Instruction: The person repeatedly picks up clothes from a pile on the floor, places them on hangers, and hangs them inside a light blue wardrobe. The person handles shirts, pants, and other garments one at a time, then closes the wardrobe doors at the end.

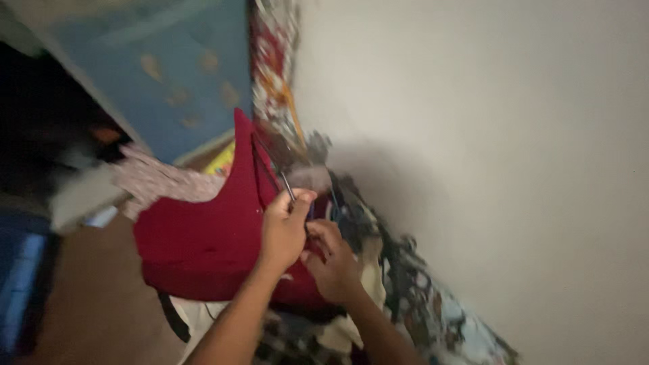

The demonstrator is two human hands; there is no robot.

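I log: red cloth (203, 236), soft, light | left hand (284, 230) pinches needle (287, 186) | right hand (331, 263) grips cloth edge.

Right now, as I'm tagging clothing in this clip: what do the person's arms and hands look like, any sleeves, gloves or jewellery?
Both forearms are bare as far as the frame shows, with no sleeves in view. The left hand and the right hand wear no gloves. No watch, bracelet or ring shows, though the picture is dim and blurred, so small items could be missed.
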